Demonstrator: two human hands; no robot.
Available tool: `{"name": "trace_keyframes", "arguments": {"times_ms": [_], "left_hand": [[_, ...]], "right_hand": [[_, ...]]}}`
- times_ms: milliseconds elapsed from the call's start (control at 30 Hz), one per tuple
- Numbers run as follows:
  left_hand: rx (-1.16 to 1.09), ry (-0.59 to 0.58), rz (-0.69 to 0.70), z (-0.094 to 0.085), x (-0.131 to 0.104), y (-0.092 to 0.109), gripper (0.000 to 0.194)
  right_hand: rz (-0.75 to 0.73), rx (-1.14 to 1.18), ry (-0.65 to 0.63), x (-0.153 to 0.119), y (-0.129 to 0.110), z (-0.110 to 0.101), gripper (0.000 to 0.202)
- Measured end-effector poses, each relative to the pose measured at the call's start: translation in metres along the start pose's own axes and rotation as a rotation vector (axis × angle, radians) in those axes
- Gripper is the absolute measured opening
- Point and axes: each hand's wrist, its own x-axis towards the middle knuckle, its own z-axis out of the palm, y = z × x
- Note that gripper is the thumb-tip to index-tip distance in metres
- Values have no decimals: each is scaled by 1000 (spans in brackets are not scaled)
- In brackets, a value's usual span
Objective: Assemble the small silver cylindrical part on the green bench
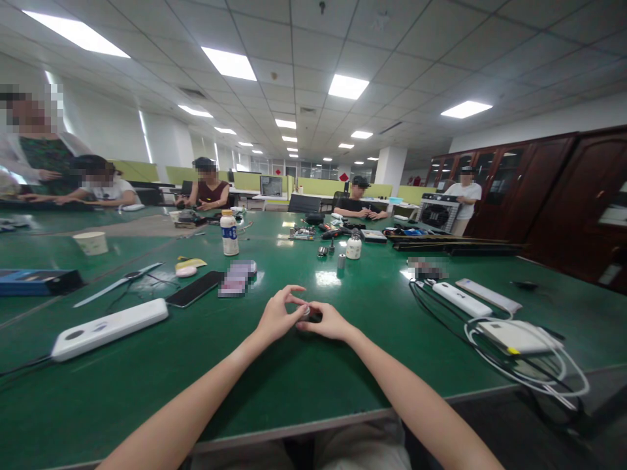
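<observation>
Fumbling risk: the part [307,313] between your hands is tiny, so a slack pinch could send it rolling across that glossy green table [294,385].
Your right hand [333,322] looks pinched on it, thumb and forefinger; your left hand's [279,317] thumb is at it, fingers spread, can't tell if gripping. White bar [112,329] near left, cabinets [531,192] far right, co-worker [360,201] across the table, office ceiling lights [349,85] glaring.

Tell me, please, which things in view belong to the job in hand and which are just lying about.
Apparently in use:
left hand
right hand
small round object between them, too blurred to identify

Apparently just lying about:
paper cup
blue-labelled bottle
black smartphone
white power strip at the left
</observation>
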Motion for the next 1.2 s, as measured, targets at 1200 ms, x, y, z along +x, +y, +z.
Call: {"name": "trace_keyframes", "arguments": {"times_ms": [1200], "left_hand": [[183,-14,-122,-8,10,-47,28]], "right_hand": [[44,172,32,4,7,3,55]]}}
